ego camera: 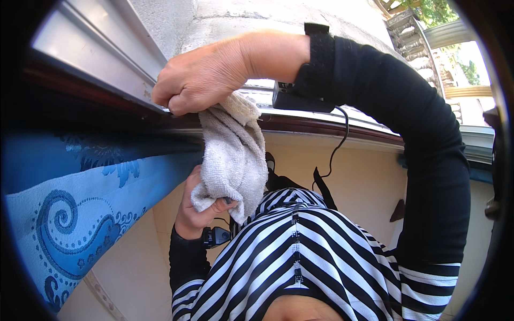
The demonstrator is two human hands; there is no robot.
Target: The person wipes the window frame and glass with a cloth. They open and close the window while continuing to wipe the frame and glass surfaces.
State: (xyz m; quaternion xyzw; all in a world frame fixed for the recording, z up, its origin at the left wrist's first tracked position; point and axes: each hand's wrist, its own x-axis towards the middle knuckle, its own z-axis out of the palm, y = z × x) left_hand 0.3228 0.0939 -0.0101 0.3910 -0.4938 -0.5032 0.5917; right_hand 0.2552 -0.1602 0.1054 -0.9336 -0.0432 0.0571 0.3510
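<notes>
A whitish terry cloth (235,160) hangs in folds between my two hands. My right hand (200,76) is bent over at the window track, gripping the cloth's upper end; its fingertips reach the lower corner of the metal window frame (108,44). Lower down, my left hand (200,206) holds the bottom end of the cloth, its thumb lying over the fabric. The fingers of that hand are partly hidden behind the cloth. Beneath the cloth runs a dark red sill edge (305,125).
A blue patterned curtain (80,224) hangs at the left, close to my left hand. Black straps with small devices (305,96) sit on both wrists, a cable (341,148) dangling from the right one. Outside stands a balustrade (417,48). The floor (361,168) is pale.
</notes>
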